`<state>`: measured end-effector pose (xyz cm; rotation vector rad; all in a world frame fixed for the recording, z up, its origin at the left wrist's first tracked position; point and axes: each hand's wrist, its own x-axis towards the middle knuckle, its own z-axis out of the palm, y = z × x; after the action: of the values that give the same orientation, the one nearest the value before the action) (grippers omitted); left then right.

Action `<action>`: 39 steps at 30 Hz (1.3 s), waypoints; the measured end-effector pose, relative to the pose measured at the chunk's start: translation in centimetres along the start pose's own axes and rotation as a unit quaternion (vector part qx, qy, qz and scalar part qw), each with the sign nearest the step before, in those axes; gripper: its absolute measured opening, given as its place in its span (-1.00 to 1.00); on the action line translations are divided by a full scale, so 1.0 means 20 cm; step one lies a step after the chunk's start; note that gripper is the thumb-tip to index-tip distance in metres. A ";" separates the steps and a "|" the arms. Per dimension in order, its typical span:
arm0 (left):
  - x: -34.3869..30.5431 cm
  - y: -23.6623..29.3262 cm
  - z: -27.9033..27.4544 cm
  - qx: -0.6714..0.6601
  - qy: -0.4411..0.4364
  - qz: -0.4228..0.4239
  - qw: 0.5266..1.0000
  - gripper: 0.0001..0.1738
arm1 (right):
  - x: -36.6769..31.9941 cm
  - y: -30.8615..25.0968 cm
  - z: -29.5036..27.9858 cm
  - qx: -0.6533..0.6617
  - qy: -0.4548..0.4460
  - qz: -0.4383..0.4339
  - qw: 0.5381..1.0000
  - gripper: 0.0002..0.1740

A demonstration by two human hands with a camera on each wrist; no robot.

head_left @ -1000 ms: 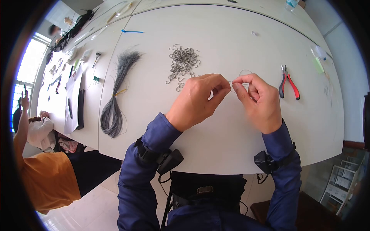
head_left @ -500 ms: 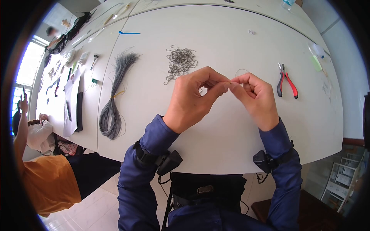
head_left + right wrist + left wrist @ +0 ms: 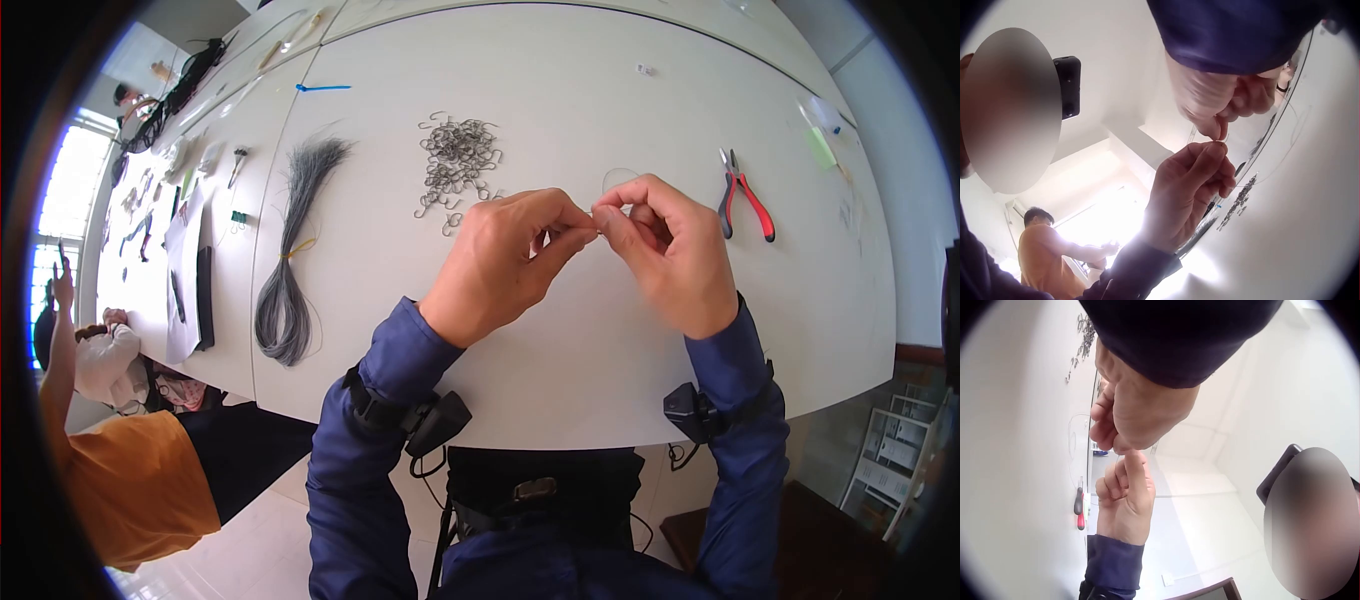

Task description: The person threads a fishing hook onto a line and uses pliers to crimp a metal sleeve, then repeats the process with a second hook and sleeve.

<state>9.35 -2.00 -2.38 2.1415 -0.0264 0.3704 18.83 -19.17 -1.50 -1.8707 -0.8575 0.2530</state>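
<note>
Over the white table my left hand (image 3: pixel 505 262) and right hand (image 3: pixel 675 258) meet with thumbs and forefingers pinched, fingertips right beside each other. A thin line (image 3: pixel 1298 112) runs from the pinch and bows out in a loose loop, which shows in the right wrist view. Both hands pinch this line; I cannot tell whether something smaller is hidden in the left fingertips. Left of them lies a pile of small metal hooks (image 3: pixel 458 155). Further left is a bundle of grey strands (image 3: pixel 284 310), bound by a yellow tie (image 3: pixel 302 247).
Pliers (image 3: pixel 745 195) with red and black handles lie to the right. A blue cable tie (image 3: pixel 325 88) lies at the back left. Papers (image 3: pixel 184 280) and a dark folder (image 3: pixel 206 300) are on the adjoining left table, near a person in an orange shirt (image 3: pixel 145 490).
The hands draw together, meet at the fingertips, then shift slightly apart while still pinching. Some hooks the left hand covered half a second ago show again. The head view has shifted slightly.
</note>
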 end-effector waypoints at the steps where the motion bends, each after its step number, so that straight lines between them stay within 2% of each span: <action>1: 0.00 0.00 0.00 -0.006 -0.003 0.006 1.000 -0.94 | 0.01 0.02 -0.01 0.034 -0.010 0.021 0.999 -0.88; 6: -0.01 0.00 0.00 -0.051 0.016 -0.006 0.999 -0.94 | 0.04 0.09 -0.01 0.152 -0.031 0.096 0.983 -0.82; 9: 0.00 0.01 0.00 -0.075 0.051 -0.026 0.995 -0.94 | 0.03 0.08 0.01 0.139 -0.042 0.102 0.984 -0.84; 12: 0.00 -0.01 0.00 -0.085 0.090 -0.036 0.992 -0.94 | 0.00 0.01 0.02 0.028 -0.033 0.078 0.996 -0.90; 15: 0.01 -0.02 0.00 -0.064 0.103 -0.023 0.992 -0.94 | -0.03 -0.04 0.05 -0.095 0.009 -0.084 0.992 -0.91; 16: 0.01 -0.04 0.01 -0.049 0.100 -0.008 0.994 -0.93 | -0.03 -0.06 0.05 -0.099 0.018 -0.105 0.989 -0.90; 19: 0.00 -0.04 0.02 -0.017 0.061 0.028 0.998 -0.91 | -0.01 -0.05 0.02 -0.105 0.045 -0.106 0.988 -0.92; 22: 0.00 -0.01 0.01 0.002 0.023 0.038 0.999 -0.92 | 0.00 -0.01 -0.01 0.020 0.003 0.006 1.000 -0.92; 28: -0.01 -0.01 0.01 -0.006 0.057 0.066 0.996 -0.92 | 0.03 0.08 -0.01 0.189 -0.046 0.092 0.977 -0.81; 34: 0.00 -0.02 0.02 -0.013 0.134 0.062 0.989 -0.91 | 0.00 -0.01 0.00 0.124 -0.068 0.131 0.981 -0.81; 39: 0.01 -0.02 0.03 -0.009 0.169 0.036 0.985 -0.91 | -0.04 -0.06 0.05 0.095 -0.033 0.093 0.991 -0.77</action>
<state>9.67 -2.22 -3.01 2.0387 0.0857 0.7682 17.23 -18.64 -1.16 -1.7729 -0.6774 0.4980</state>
